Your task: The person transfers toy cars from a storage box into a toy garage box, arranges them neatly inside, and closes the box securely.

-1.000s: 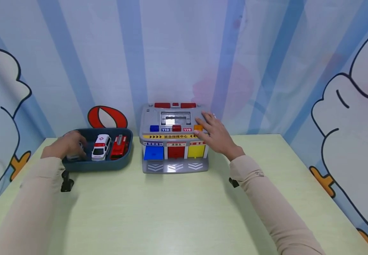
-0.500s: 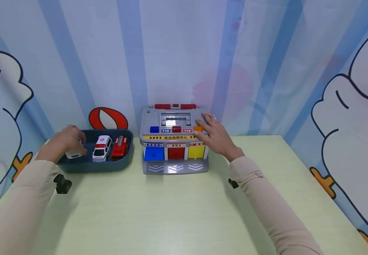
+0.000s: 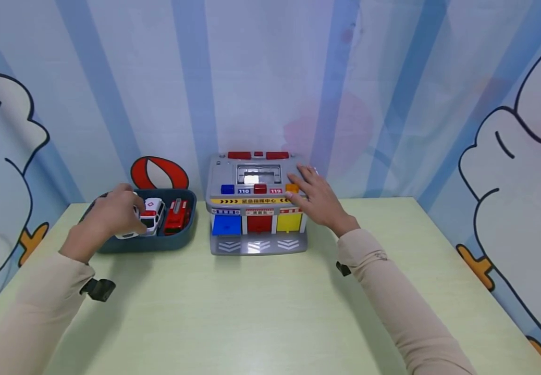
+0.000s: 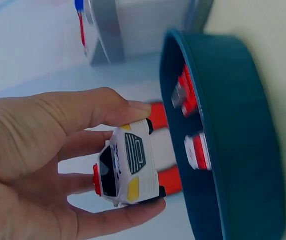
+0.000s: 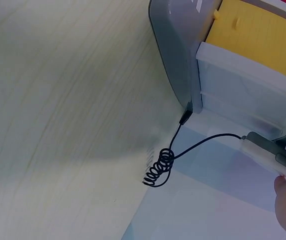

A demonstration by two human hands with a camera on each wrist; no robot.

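My left hand grips a white toy car with a red roof light and dark grille, thumb on one side and fingers on the other. It is raised over the dark teal tray. Inside that tray are a white-and-red toy ambulance and a red toy fire truck. My right hand rests with spread fingers on the right side of the grey toy rescue station's roof. Below the roof are a blue door tilting outward, a red door and a yellow door.
A small handset on a black coiled cord hangs by the station's right side. The station stands right of the tray on the pale table. A striped cartoon curtain rises behind them.
My left hand has lifted the white toy car off the tray's left part and moved it rightward, now partly covering the ambulance. The right hand has stayed on the station roof.
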